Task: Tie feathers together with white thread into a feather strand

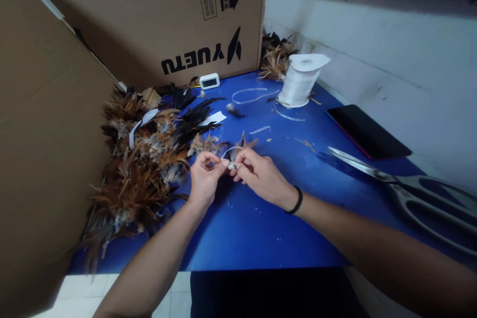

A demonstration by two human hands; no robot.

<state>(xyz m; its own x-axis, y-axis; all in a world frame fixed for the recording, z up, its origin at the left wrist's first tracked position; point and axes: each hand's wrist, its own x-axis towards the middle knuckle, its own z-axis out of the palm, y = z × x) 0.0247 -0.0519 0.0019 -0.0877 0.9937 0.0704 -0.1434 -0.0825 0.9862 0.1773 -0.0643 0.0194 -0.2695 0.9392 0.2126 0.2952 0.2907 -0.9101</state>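
Note:
My left hand (206, 179) and my right hand (263, 174) meet over the blue table, thumbs and fingers closed in a pinch. A thin white ribbon (233, 148) arcs between their fingertips. Just under that arc, a pale fluffy feather base (231, 165) shows where the fingers come together. Brown feathers (245, 140) stick up behind my right fingers; whether they join the fluffy base is hidden. Close to my left hand lies a small brown feather tuft (203, 144).
Piled feathers (134, 184) line the left side beside a cardboard box (149, 25). A ribbon spool (301, 82), a phone (368, 131) and large scissors (402, 184) are on the right. Cut ribbon pieces (260, 130) and a small white digital display (209, 81) lie farther back.

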